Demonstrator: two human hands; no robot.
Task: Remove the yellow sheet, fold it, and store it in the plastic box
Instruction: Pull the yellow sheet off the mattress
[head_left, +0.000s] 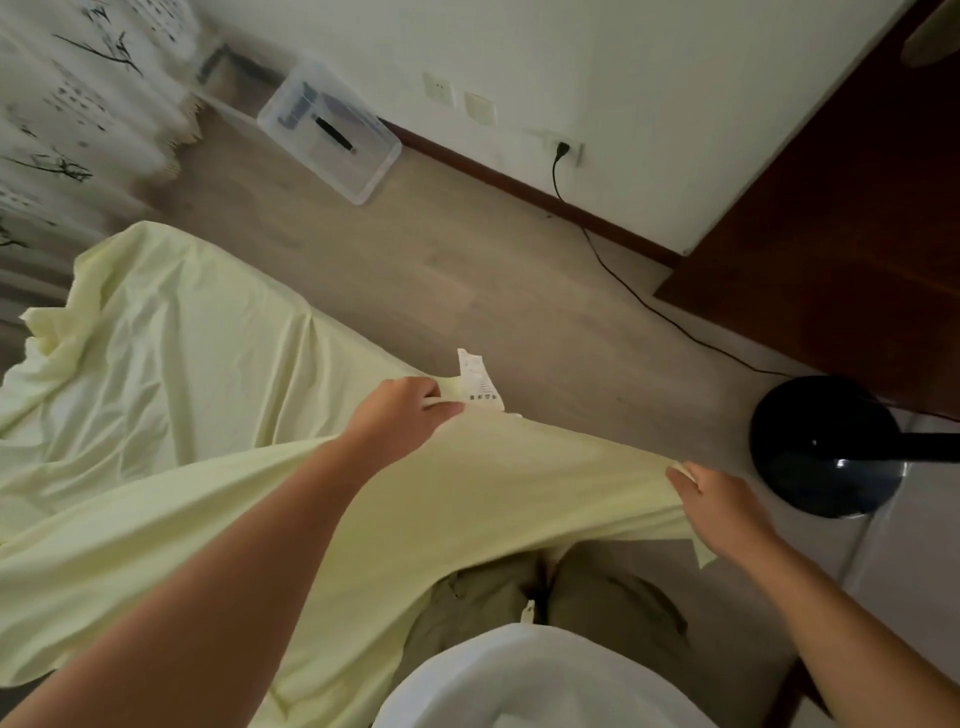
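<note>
the step in hand is the removal, just tipping over into the fold. the yellow sheet (197, 364) is lifted at its near edge, while most of it lies spread and wrinkled to the left over a raised surface that it hides completely.

the left hand (402, 415) pinches the edge with thumb and curled fingers, right beside a white care label (478, 379) that sticks up from the hem. the right hand (724, 512) has its fingers curled round the same edge nearer the corner, and a small point of cloth hangs below it. between the 2 hands the hem is drawn fairly taut.

the held edge runs from upper left to lower right across the view. the sheet's long axis, as i judge it, runs away from the hands toward its far corner at upper left, near the patterned curtain (78, 104).

the next move probably calls for pulling the rest free toward the person, then finding the far corners to bring edge to edge. with this much loose cloth trailing, it could drag on the floor (441, 260).

the plastic box (379, 174) sits open by the wall, well apart from the sheet — nothing yellow is in it. a black fan base (826, 447) stands near the right hand.
</note>
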